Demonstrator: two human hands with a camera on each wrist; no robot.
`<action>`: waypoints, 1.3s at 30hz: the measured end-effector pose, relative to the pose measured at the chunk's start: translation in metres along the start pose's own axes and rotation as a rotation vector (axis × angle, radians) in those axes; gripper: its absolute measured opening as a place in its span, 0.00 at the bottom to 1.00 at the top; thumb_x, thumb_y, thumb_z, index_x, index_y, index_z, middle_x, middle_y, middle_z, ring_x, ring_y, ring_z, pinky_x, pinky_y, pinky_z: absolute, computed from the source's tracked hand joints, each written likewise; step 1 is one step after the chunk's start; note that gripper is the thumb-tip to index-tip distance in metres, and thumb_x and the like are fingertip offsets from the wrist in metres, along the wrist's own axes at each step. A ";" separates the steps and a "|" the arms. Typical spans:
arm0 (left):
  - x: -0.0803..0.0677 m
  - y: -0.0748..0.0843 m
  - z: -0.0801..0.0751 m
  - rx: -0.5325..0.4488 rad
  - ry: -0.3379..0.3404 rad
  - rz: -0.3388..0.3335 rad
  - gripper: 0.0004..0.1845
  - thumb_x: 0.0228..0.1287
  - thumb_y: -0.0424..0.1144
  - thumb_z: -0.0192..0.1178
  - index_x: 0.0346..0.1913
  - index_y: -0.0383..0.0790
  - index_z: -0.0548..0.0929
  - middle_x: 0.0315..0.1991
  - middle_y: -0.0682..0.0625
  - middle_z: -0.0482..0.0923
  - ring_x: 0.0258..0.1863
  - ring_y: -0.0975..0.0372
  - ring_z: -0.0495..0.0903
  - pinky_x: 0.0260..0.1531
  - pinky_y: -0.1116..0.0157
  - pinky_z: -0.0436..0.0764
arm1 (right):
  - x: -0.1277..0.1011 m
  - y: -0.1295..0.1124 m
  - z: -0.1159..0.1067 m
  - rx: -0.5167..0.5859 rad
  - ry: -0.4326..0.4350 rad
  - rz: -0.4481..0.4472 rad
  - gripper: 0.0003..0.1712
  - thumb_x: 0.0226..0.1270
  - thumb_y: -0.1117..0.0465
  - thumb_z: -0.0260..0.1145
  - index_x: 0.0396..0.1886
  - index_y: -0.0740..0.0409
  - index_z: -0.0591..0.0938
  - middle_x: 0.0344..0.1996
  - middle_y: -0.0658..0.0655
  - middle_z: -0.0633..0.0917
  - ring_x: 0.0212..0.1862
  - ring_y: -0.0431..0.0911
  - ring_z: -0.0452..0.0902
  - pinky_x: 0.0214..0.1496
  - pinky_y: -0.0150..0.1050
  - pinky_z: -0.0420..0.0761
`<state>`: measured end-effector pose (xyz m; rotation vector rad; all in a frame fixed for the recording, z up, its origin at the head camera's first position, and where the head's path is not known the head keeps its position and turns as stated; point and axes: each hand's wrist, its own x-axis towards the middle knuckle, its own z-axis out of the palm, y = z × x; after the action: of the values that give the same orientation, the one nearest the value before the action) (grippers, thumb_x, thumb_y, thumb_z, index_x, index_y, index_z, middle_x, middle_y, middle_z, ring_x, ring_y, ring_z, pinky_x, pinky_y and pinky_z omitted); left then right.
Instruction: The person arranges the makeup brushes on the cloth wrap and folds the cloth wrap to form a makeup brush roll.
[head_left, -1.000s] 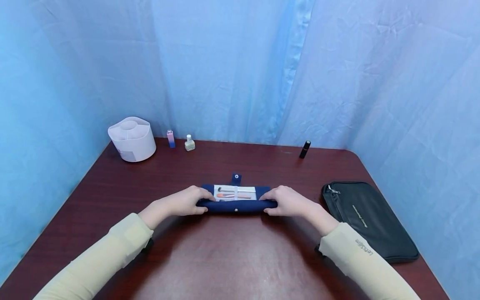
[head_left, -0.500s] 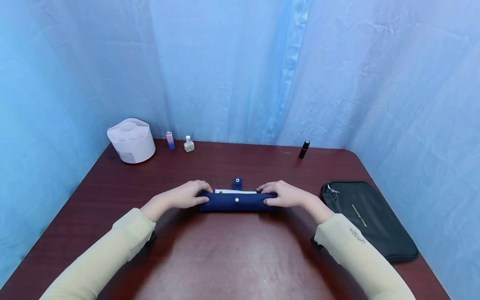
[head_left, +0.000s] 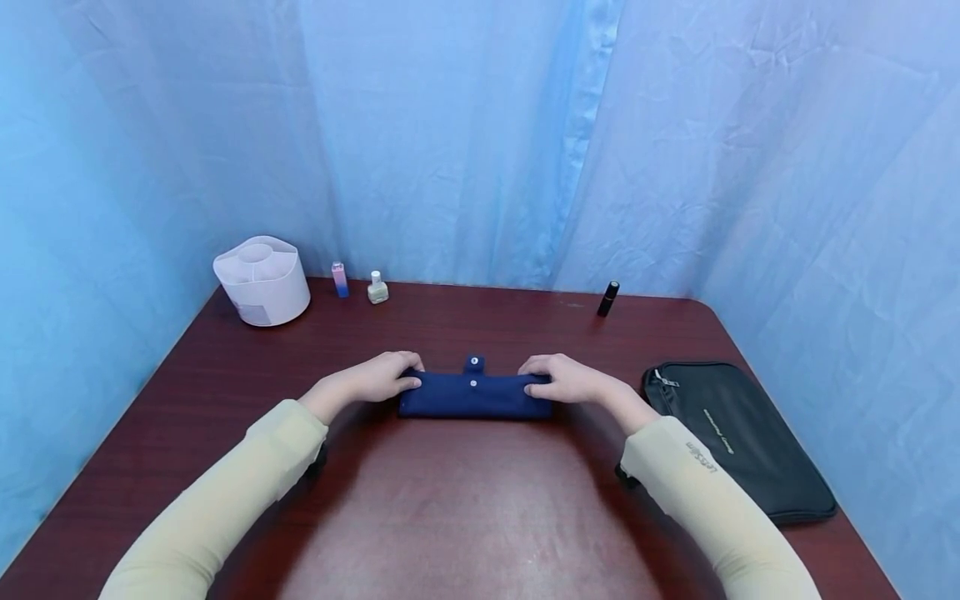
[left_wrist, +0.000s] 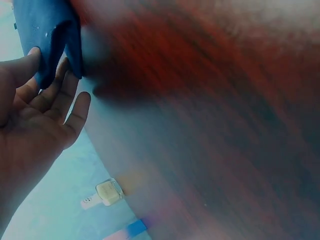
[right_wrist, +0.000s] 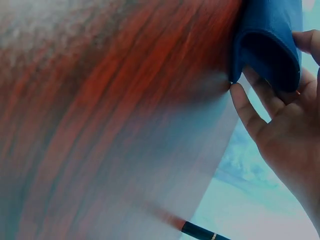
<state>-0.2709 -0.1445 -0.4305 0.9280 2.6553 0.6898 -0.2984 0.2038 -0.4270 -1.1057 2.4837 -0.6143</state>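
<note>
A dark blue fabric roll [head_left: 472,397] lies across the middle of the dark wood table [head_left: 480,508]. It has a snap on its front, and a small snap tab [head_left: 472,363] sticks out behind it. My left hand [head_left: 397,381] grips the roll's left end and my right hand [head_left: 536,385] grips the right end. In the left wrist view, the left hand [left_wrist: 50,95] has its thumb in front of the blue roll [left_wrist: 45,30] and its fingers behind. The right wrist view shows the right hand [right_wrist: 272,100] cupping the roll's open end [right_wrist: 270,45] between thumb and fingers.
A white divided organiser [head_left: 262,280] stands at the back left, with a pink and blue bottle [head_left: 341,278] and a small pale bottle [head_left: 377,288] beside it. A black tube [head_left: 608,298] stands at the back right. A black zip case [head_left: 738,437] lies to the right. Blue curtains surround the table.
Both hands have rolled the blue fabric away from me. The clear pocket with brushes, visible a second ago, is now wrapped inside, and the roll sits close to the snap tab.
</note>
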 end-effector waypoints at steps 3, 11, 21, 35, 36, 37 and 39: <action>0.003 -0.001 0.000 0.019 0.014 -0.004 0.06 0.67 0.36 0.56 0.42 0.37 0.78 0.41 0.48 0.79 0.42 0.59 0.76 0.48 0.58 0.75 | 0.003 0.004 0.002 0.000 0.020 0.024 0.18 0.68 0.56 0.57 0.55 0.54 0.79 0.52 0.52 0.79 0.54 0.46 0.74 0.58 0.46 0.73; 0.006 0.011 0.004 0.015 0.093 0.026 0.11 0.62 0.28 0.58 0.48 0.34 0.79 0.44 0.45 0.79 0.47 0.55 0.77 0.51 0.57 0.76 | 0.008 0.008 0.010 -0.015 0.065 0.061 0.17 0.67 0.58 0.60 0.55 0.52 0.79 0.53 0.53 0.80 0.56 0.47 0.74 0.59 0.46 0.72; -0.001 0.034 0.013 0.099 0.088 0.127 0.17 0.61 0.36 0.63 0.53 0.40 0.81 0.52 0.46 0.79 0.55 0.54 0.74 0.57 0.55 0.72 | 0.010 0.004 0.005 -0.047 0.082 0.084 0.15 0.65 0.56 0.64 0.51 0.51 0.82 0.48 0.50 0.81 0.53 0.45 0.76 0.56 0.44 0.75; -0.004 0.021 0.013 0.037 0.011 0.078 0.22 0.63 0.36 0.62 0.61 0.44 0.76 0.58 0.48 0.76 0.60 0.55 0.70 0.60 0.54 0.69 | 0.061 -0.018 0.007 0.098 0.076 0.166 0.22 0.65 0.50 0.64 0.55 0.53 0.80 0.44 0.50 0.84 0.44 0.40 0.79 0.49 0.39 0.77; -0.004 0.020 0.013 0.032 0.000 0.065 0.23 0.63 0.37 0.62 0.62 0.45 0.75 0.59 0.48 0.76 0.60 0.54 0.70 0.60 0.54 0.69 | 0.063 -0.018 0.008 0.113 0.078 0.176 0.21 0.65 0.50 0.64 0.55 0.53 0.81 0.45 0.50 0.84 0.45 0.40 0.78 0.49 0.39 0.77; -0.005 0.019 0.013 0.026 -0.009 0.053 0.24 0.63 0.38 0.61 0.63 0.45 0.75 0.59 0.48 0.75 0.60 0.54 0.70 0.60 0.53 0.69 | 0.065 -0.018 0.010 0.127 0.085 0.184 0.21 0.65 0.50 0.64 0.54 0.52 0.81 0.46 0.50 0.84 0.45 0.40 0.78 0.49 0.38 0.77; -0.006 0.017 0.012 0.018 -0.029 0.026 0.24 0.64 0.40 0.61 0.64 0.46 0.73 0.60 0.48 0.74 0.61 0.53 0.69 0.61 0.52 0.68 | 0.069 -0.019 0.012 0.150 0.105 0.186 0.18 0.65 0.52 0.64 0.52 0.51 0.82 0.46 0.50 0.84 0.45 0.40 0.78 0.48 0.38 0.77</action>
<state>-0.2531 -0.1320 -0.4319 0.9720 2.6323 0.6548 -0.3249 0.1370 -0.4364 -0.7956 2.5431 -0.8053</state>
